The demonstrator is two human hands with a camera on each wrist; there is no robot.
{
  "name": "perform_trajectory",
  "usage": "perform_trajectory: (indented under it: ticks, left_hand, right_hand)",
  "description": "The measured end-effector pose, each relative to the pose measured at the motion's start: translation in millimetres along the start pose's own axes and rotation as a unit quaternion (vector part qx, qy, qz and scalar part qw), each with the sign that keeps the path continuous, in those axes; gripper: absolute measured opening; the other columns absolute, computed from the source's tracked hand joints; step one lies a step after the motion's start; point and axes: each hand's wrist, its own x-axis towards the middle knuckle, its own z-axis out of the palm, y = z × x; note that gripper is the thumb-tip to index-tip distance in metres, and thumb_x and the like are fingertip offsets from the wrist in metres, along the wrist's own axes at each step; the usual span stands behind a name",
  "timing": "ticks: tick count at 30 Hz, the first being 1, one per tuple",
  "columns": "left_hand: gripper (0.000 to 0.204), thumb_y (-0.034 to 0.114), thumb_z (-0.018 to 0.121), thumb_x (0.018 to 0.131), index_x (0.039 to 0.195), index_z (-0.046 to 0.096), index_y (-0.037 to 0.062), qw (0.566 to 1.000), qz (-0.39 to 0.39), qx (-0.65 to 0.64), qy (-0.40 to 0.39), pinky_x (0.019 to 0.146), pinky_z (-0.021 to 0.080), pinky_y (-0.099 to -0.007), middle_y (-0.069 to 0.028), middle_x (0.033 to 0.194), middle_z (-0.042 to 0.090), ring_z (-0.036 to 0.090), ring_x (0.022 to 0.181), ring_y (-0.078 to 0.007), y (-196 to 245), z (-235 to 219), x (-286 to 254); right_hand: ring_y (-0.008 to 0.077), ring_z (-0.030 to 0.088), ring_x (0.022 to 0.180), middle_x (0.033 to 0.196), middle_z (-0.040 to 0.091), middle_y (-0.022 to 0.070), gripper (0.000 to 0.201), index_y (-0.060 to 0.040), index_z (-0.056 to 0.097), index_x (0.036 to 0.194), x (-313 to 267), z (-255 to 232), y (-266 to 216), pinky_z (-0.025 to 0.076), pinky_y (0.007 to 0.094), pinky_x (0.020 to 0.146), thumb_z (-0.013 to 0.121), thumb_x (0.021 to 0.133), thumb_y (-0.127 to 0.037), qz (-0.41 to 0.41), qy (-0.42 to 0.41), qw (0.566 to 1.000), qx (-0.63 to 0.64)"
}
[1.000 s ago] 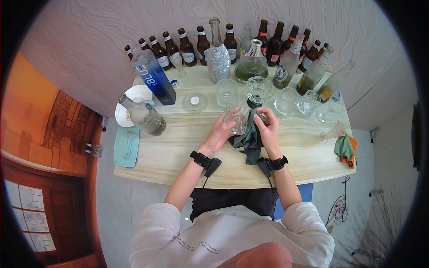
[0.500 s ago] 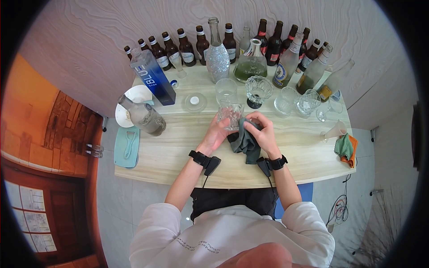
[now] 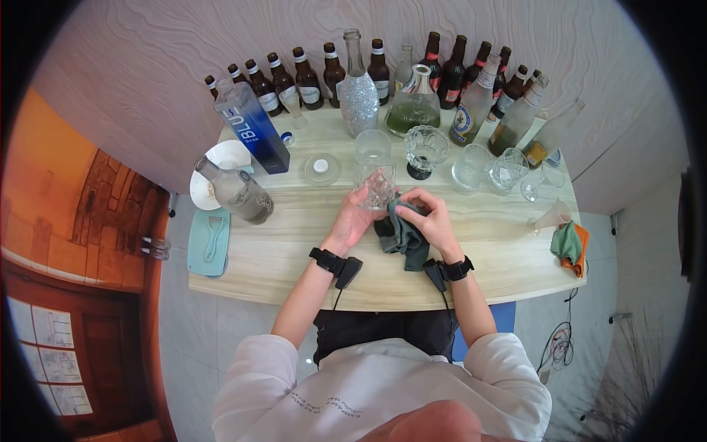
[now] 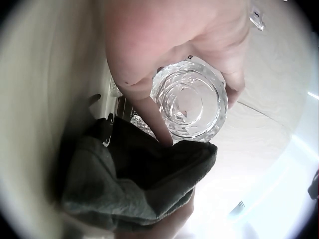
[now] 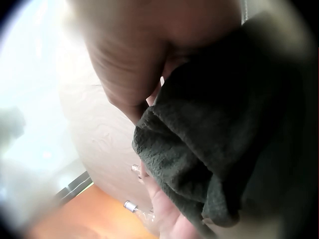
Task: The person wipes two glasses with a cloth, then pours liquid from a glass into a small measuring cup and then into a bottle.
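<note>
My left hand [image 3: 353,219] grips a clear cut-glass tumbler [image 3: 375,193] above the middle of the table. In the left wrist view its thick round base [image 4: 192,107] shows between the thumb and fingers. Close on the right, my right hand [image 3: 432,221] pinches a dark grey-green cloth [image 3: 405,241], whose folds hang below the fingers. The cloth's upper edge lies right by the tumbler's lower side. In the right wrist view the bunched cloth [image 5: 194,134] covers much of the picture and hides the tumbler.
Behind the tumbler stand another clear glass [image 3: 373,147] and a dark-footed glass bowl [image 3: 427,151]. More glasses [image 3: 471,169] stand right of them. Bottles line the back, including a blue one [image 3: 254,132]. A clear bottle [image 3: 247,197] and turquoise board [image 3: 199,250] are left; folded cloths [image 3: 571,249] lie right.
The tumbler has shifted left and turned in my left hand, from tilted to more upright. My right hand has moved slightly left and down with the cloth, away from the tumbler's rim.
</note>
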Motion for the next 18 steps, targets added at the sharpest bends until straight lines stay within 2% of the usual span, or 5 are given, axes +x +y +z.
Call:
perform_trajectory:
  ticks: [2,5,7,14,18]
  left_hand:
    - [0.088,0.05,0.075,0.09,0.16,0.035,0.0136,1.0,0.017,0.023,-0.005,0.106,0.05,-0.0435,-0.0133,0.149,0.055,0.057,0.135,-0.0263,-2.7,-2.4,0.5]
    - [0.077,0.044,0.07,0.096,0.155,0.037,0.0071,0.998,0.039,0.048,0.011,0.103,0.055,-0.0442,-0.014,0.138,0.061,0.062,0.128,-0.0245,-6.6,-0.2,0.8]
    - [0.08,0.049,0.072,0.093,0.155,0.039,0.0091,0.998,0.017,0.06,0.02,0.106,0.052,-0.0441,-0.0127,0.143,0.059,0.06,0.131,-0.0255,-9.0,-2.8,1.2]
    - [0.079,0.051,0.069,0.094,0.154,0.042,0.0071,0.998,-0.03,0.048,-0.011,0.113,0.047,-0.0453,-0.012,0.146,0.057,0.059,0.132,-0.0252,-11.4,-0.4,0.8]
    - [0.081,0.053,0.067,0.095,0.156,0.041,0.0066,1.0,-0.006,0.008,0.017,0.112,0.046,-0.0442,-0.0117,0.148,0.057,0.057,0.133,-0.0245,-12.9,-2.4,1.1]
  right_hand:
    - [0.0029,0.057,0.076,0.083,0.068,-0.0019,0.021,-0.0008,0.068,0.106,0.2,0.8,3.4,0.045,0.0224,0.068,0.08,0.091,-0.007,-0.015,-0.013,1.0,-0.019]
    - [0.0031,0.058,0.076,0.083,0.068,-0.0019,0.019,-0.0009,0.068,0.106,-0.3,1.2,1.8,0.045,0.0222,0.068,0.079,0.092,-0.007,-0.021,0.001,0.999,-0.024]
    - [0.003,0.058,0.078,0.084,0.067,-0.0021,0.018,-0.0008,0.067,0.108,-1.6,0.8,-3.0,0.045,0.0211,0.069,0.077,0.094,-0.006,-0.003,0.021,0.999,-0.024]
    - [0.0014,0.057,0.077,0.085,0.066,-0.0051,0.017,-0.0002,0.065,0.113,6.1,4.0,2.2,0.045,0.0192,0.07,0.071,0.098,-0.004,-0.05,0.173,0.979,0.099]
    - [0.0022,0.058,0.077,0.084,0.068,-0.004,0.015,0.0,0.068,0.106,1.6,-1.5,3.3,0.046,0.0205,0.07,0.076,0.095,-0.006,-0.01,0.079,0.996,0.03]
